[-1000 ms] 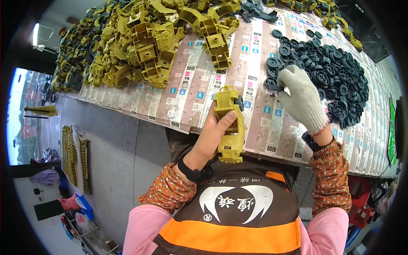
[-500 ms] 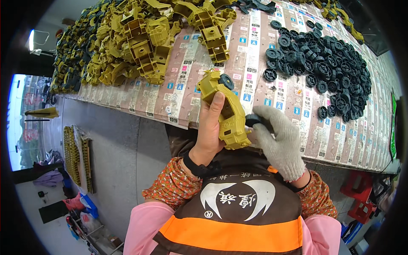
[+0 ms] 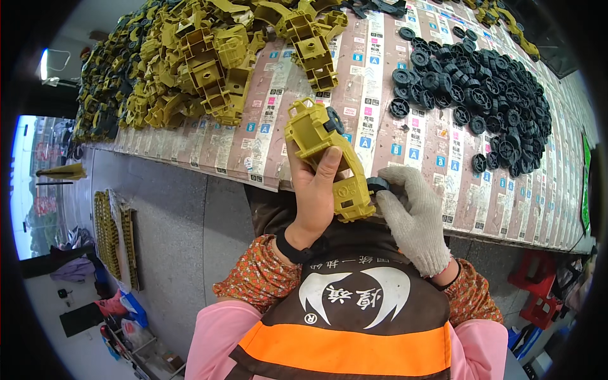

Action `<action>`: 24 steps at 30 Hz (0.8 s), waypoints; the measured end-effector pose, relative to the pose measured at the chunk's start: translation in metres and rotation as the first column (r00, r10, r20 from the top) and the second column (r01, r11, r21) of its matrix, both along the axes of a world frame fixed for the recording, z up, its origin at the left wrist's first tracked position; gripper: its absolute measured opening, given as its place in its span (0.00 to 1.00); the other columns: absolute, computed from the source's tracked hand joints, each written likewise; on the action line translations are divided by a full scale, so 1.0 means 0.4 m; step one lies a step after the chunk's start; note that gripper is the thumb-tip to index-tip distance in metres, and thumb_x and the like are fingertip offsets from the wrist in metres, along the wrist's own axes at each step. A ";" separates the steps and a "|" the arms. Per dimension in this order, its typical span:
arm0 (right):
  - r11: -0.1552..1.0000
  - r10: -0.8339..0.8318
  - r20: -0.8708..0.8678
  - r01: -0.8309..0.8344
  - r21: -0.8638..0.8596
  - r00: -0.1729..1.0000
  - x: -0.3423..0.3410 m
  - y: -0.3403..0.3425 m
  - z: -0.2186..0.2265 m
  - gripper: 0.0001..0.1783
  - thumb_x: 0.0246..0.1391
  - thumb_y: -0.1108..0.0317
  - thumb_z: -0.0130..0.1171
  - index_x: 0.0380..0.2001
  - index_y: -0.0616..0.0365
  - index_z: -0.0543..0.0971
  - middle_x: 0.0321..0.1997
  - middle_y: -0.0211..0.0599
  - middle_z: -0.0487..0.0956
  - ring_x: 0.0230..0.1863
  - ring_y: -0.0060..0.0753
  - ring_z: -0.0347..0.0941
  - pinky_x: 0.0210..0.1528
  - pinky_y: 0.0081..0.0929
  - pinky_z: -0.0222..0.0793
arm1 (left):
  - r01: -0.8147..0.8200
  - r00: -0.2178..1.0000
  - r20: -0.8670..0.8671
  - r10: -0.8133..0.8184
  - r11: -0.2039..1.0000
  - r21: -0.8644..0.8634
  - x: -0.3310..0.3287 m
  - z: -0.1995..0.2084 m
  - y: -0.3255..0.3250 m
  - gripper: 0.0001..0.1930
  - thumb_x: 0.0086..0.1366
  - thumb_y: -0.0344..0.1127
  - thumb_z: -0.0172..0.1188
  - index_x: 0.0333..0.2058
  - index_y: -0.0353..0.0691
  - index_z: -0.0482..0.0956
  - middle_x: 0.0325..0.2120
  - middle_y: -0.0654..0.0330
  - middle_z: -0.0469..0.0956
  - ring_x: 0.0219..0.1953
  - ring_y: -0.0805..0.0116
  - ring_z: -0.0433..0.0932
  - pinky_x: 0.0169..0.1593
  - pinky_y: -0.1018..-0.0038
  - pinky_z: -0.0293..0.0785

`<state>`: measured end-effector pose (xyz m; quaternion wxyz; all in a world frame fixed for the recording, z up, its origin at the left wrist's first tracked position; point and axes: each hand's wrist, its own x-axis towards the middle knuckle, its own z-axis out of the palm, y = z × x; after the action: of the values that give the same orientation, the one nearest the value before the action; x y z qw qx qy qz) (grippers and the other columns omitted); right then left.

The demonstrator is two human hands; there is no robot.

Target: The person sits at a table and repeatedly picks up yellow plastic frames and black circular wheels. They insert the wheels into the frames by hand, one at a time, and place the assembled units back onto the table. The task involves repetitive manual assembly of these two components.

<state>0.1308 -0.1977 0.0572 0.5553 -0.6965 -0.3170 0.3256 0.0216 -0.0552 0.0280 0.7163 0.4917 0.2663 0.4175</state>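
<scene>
My bare left hand (image 3: 315,190) is closed around a yellow plastic toy car body (image 3: 350,166), held tilted over the table's near edge. One dark wheel (image 3: 335,120) sits on the far end of the body's right side. My right hand (image 3: 415,215), in a light knitted glove, pinches another dark toy wheel (image 3: 377,184) between thumb and fingers. That wheel is against the right side of the body's near end; whether it is seated there I cannot tell.
Yellow car bodies (image 3: 209,69) lie heaped at the table's (image 3: 253,152) back left, with wheeled ones (image 3: 101,101) further left. Loose dark wheels (image 3: 487,88) form a pile on the right. Red plastic stools (image 3: 533,285) stand below the table at the right.
The car body has turned in my left hand, showing more of its top face. My right hand has brought its wheel close against the body's side.
</scene>
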 end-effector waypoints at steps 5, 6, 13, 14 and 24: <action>1.000 -0.003 0.054 0.001 0.023 0.999 -0.006 -0.002 0.002 0.16 0.63 0.77 0.63 0.54 0.63 0.79 0.44 0.43 0.84 0.42 0.29 0.84 0.42 0.29 0.81 | -0.009 1.000 0.024 0.009 0.999 0.038 -0.011 -0.022 0.002 0.26 0.76 0.38 0.64 0.65 0.43 0.63 0.51 0.63 0.77 0.48 0.74 0.79 0.53 0.72 0.79; 0.999 -0.016 0.040 0.015 0.039 0.999 -0.010 -0.003 0.003 0.16 0.62 0.78 0.63 0.54 0.63 0.79 0.43 0.43 0.84 0.41 0.30 0.84 0.41 0.29 0.81 | 0.008 1.000 0.020 -0.009 0.998 0.055 -0.014 -0.026 0.003 0.29 0.76 0.36 0.65 0.68 0.42 0.61 0.53 0.63 0.75 0.52 0.74 0.78 0.58 0.71 0.77; 0.999 -0.005 0.150 -0.001 0.040 0.989 -0.012 -0.010 -0.006 0.17 0.62 0.78 0.63 0.54 0.62 0.80 0.42 0.44 0.85 0.40 0.34 0.85 0.41 0.29 0.81 | 0.014 0.999 0.046 -0.017 0.997 0.079 -0.009 -0.028 -0.006 0.30 0.75 0.33 0.65 0.69 0.42 0.60 0.55 0.63 0.73 0.55 0.74 0.76 0.61 0.71 0.74; 0.999 -0.005 0.161 -0.001 0.040 0.987 -0.011 -0.010 -0.010 0.17 0.62 0.78 0.63 0.54 0.62 0.80 0.42 0.44 0.85 0.40 0.34 0.85 0.41 0.30 0.81 | 0.016 0.999 0.044 -0.019 0.997 0.071 -0.009 -0.031 -0.010 0.30 0.75 0.33 0.65 0.69 0.42 0.60 0.55 0.63 0.73 0.55 0.74 0.76 0.61 0.71 0.75; 0.990 0.024 0.339 -0.070 0.124 0.940 -0.026 -0.012 0.009 0.18 0.58 0.83 0.57 0.51 0.62 0.81 0.38 0.49 0.83 0.33 0.45 0.83 0.38 0.33 0.77 | -0.031 0.999 0.043 0.021 0.968 0.248 -0.013 -0.040 -0.019 0.34 0.73 0.30 0.67 0.70 0.41 0.57 0.58 0.61 0.72 0.55 0.71 0.77 0.60 0.71 0.75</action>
<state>0.1205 -0.2024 0.0609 0.5305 -0.6953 -0.4448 0.1930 0.0163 -0.0630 0.0118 0.6488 0.5654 0.2039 0.4666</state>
